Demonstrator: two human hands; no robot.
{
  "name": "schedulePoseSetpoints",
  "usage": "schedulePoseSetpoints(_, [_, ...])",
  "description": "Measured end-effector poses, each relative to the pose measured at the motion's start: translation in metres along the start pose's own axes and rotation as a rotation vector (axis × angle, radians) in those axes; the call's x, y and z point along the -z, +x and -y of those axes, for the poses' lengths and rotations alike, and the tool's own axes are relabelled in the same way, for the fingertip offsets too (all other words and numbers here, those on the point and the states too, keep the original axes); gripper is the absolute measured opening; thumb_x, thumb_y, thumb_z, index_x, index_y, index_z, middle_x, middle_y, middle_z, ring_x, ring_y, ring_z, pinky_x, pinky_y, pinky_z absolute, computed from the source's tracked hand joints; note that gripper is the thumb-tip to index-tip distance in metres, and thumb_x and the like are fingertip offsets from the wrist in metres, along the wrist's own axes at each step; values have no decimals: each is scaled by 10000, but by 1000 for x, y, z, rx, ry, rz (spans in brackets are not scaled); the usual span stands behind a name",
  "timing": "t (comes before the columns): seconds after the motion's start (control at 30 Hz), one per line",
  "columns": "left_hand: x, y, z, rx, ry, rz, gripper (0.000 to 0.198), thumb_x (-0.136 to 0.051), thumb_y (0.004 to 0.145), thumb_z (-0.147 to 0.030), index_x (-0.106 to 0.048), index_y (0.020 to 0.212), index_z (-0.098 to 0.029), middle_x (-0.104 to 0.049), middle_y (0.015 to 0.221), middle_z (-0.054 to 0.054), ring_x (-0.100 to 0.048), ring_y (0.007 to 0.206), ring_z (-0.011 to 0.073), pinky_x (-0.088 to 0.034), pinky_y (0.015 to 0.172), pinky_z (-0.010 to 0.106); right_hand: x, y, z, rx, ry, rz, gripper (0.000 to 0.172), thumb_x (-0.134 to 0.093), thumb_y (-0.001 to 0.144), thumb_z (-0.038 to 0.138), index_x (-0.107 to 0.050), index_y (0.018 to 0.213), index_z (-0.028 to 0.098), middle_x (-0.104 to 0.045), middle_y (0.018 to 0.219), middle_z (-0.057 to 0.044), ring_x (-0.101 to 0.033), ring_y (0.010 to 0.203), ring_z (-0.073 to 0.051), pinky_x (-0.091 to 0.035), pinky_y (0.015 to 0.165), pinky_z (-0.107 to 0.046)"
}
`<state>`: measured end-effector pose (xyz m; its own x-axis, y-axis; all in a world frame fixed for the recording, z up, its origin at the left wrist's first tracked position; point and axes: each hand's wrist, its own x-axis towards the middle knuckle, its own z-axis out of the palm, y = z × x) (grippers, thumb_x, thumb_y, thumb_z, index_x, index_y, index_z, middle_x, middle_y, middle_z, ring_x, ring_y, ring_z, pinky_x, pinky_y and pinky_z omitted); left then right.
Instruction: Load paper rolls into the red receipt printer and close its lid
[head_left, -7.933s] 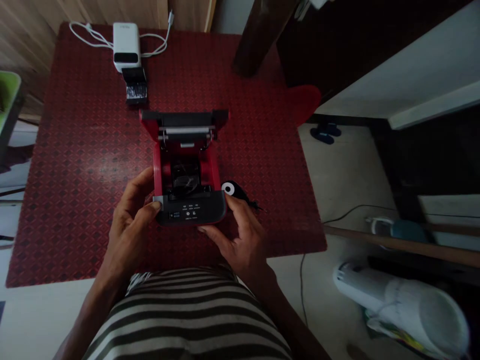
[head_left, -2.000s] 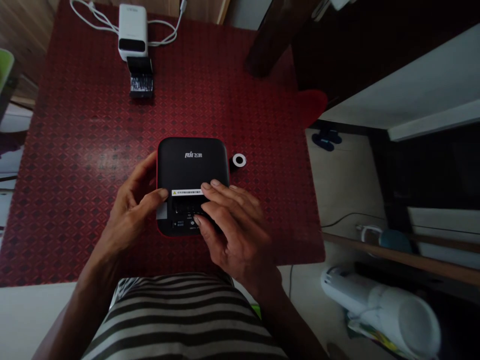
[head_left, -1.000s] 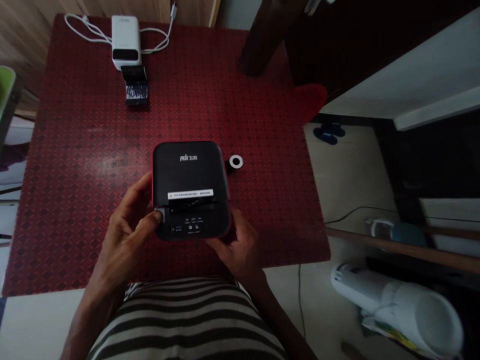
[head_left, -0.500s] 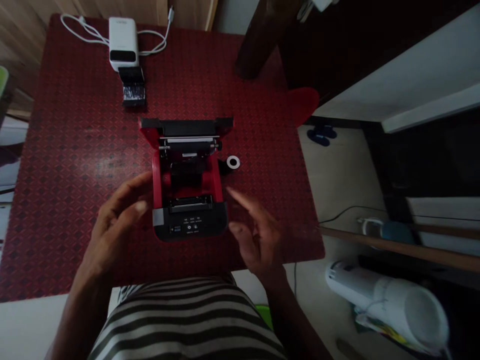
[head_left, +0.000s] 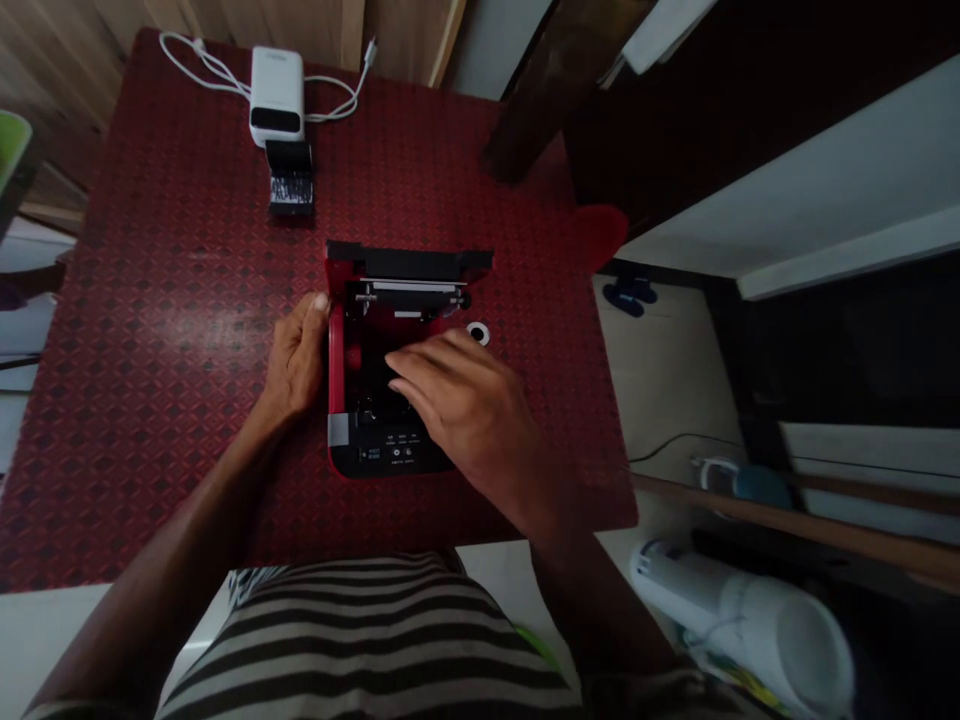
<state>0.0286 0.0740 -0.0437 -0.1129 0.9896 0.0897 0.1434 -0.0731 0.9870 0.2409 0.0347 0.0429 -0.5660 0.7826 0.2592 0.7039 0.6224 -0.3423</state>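
A red and black label printer stands on the table with its lid raised. My left hand is closed against the printer's left side wall, thumb near the hinge and fingers curled. Over the uncovered inner bay reaches my right hand, fingers pressed together and pointing left. Whatever its fingertips hold, if anything, is too dark to make out. The hand hides the printer's right wall and part of the bay. Just beyond it lies a small white ring-shaped roll end, partly covered.
On the red patterned table, a white power bank with a white cable lies at the back left. A small open black case sits in front of it. A dark wooden post rises at the back right.
My left hand has moved forward onto the printer's left side. My right hand has come from beside the printer to over its bay. The view has shifted slightly.
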Motion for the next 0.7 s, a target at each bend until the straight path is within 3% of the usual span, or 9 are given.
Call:
schedulePoseSetpoints(0.17, [3,2,6,-58,45,38,717,-466,1090,-899,-469,753,-266,-425,712,2,-393,653,206,-379,633,397,9,44,18,-84,-207,502,281,-579,1172,84,-834,1279,135,-865,1267,-145,-773,1250,-297,-611,1021,-409])
schedulePoseSetpoints(0.33, [2,4,10,-109,49,33,727,-465,1090,-903,-459,751,-260,-439,701,1,-399,644,198,-421,624,377,12,68,23,-166,-259,667,361,-466,1208,93,-797,1351,116,-843,1286,-179,-794,1234,-300,-582,913,-386])
schedulePoseSetpoints(0.5, [3,3,10,-91,38,34,722,-476,1087,-901,-458,757,-259,-431,698,7,-415,651,204,-410,618,377,10,61,15,-107,-266,594,318,-528,1183,80,-790,1348,149,-836,1319,-152,-792,1222,-285,-568,878,-368])
schedulePoseSetpoints(0.6, [4,3,7,-70,45,54,716,-478,1098,-884,-462,746,-260,-423,697,13,-429,669,216,-400,619,383,10,49,16,-85,-286,468,247,-606,1158,90,-809,1270,175,-856,1221,-119,-793,1179,-268,-571,833,-345])
schedulePoseSetpoints(0.7, [5,2,3,-65,60,56,709,-487,1104,-868,-478,739,-260,-426,707,17,-437,686,221,-399,632,389,18,32,19,-41,-284,284,244,-617,1138,67,-823,1206,180,-863,1134,-91,-808,1012,-235,-576,757,-342])
